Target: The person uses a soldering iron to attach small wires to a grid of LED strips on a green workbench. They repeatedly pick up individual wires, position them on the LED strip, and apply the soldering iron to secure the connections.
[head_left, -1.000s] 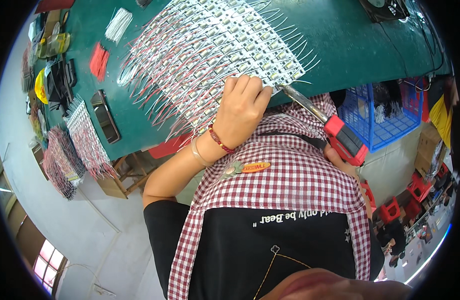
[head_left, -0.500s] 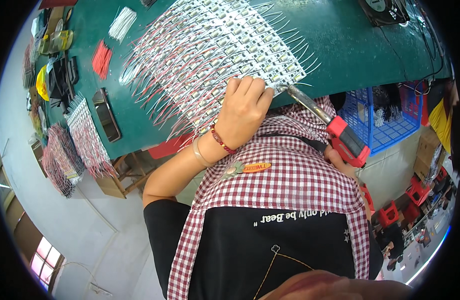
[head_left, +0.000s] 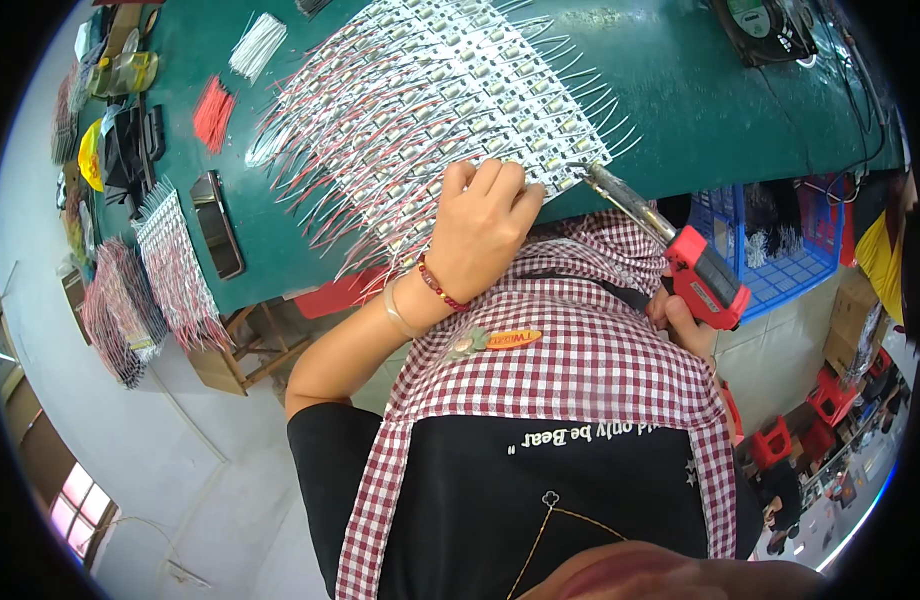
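Observation:
A white panel of small circuit boards (head_left: 480, 100) lies on the green table, with rows of red and white wires standing out from it. My left hand (head_left: 483, 220) rests at its near edge, fingers curled in. Whatever sits between those fingers is hidden. Low on the right, my right hand (head_left: 683, 322) is wrapped round the rear of a red and black soldering gun (head_left: 705, 275), partly behind it. The gun's metal tip points up and left, at the panel's near right corner.
Bundles of red wires (head_left: 213, 114) and white wires (head_left: 258, 47) lie left of the panel, near a phone (head_left: 217, 225) and another wired board strip (head_left: 178, 262). A black fan (head_left: 765, 30) stands at the far right. Blue crates (head_left: 780, 280) sit below the table edge.
The soldering gun and my right hand have shifted slightly to the right. My left hand stays curled at the panel's near edge, with little movement.

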`<state>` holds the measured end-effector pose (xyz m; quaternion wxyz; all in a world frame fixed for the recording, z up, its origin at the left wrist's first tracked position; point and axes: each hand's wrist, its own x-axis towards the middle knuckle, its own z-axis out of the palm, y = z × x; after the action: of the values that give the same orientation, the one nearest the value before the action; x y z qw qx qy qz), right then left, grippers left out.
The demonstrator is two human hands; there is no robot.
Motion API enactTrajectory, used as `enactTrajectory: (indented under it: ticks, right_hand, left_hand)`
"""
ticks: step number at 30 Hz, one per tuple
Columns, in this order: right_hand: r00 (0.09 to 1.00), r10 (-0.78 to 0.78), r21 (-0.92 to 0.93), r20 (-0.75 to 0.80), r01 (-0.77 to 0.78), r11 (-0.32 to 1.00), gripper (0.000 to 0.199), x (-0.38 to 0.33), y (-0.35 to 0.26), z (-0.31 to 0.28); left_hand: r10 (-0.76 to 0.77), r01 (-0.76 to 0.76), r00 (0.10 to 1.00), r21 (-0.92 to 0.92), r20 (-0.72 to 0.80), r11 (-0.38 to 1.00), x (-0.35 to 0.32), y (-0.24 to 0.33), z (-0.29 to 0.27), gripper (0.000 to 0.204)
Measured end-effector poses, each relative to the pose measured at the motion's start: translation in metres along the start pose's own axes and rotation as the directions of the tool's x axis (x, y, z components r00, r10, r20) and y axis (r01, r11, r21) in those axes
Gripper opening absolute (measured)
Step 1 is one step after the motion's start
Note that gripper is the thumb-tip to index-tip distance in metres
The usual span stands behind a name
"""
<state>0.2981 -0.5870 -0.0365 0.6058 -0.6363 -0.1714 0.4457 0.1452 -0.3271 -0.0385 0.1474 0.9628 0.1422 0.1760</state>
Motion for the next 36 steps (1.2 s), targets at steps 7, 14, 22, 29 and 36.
enactTrajectory:
  ticks: [7,14,22,29,36]
  right_hand:
    - [0.982,-0.187,0.124,0.004,0.185,0.975,0.041,0.048,-0.010,0.018]
    - [0.979,-0.191,0.338,0.078,0.154,0.928,0.034,0.085,-0.039,0.028]
    - [0.948,-0.310,0.401,0.074,0.256,0.880,0.034,0.108,-0.063,0.050]
    - [0.953,-0.298,0.416,0.048,0.252,0.874,0.034,0.107,-0.064,0.064]
    - [0.967,-0.255,0.354,0.019,0.232,0.906,0.032,0.125,-0.067,0.053]
  left_hand:
    - [-0.194,0.192,0.980,0.050,0.040,0.980,-0.035,-0.014,-0.035,0.026]
    - [-0.486,0.499,0.853,0.024,-0.191,0.866,-0.055,-0.081,-0.087,0.012]
    - [-0.474,0.503,0.814,0.000,-0.336,0.864,0.071,-0.225,-0.041,0.018]
    - [-0.586,0.640,0.743,0.088,-0.323,0.763,0.088,-0.231,-0.030,0.021]
    - [-0.565,0.685,0.728,0.365,-0.389,0.631,0.024,-0.282,-0.085,0.024]
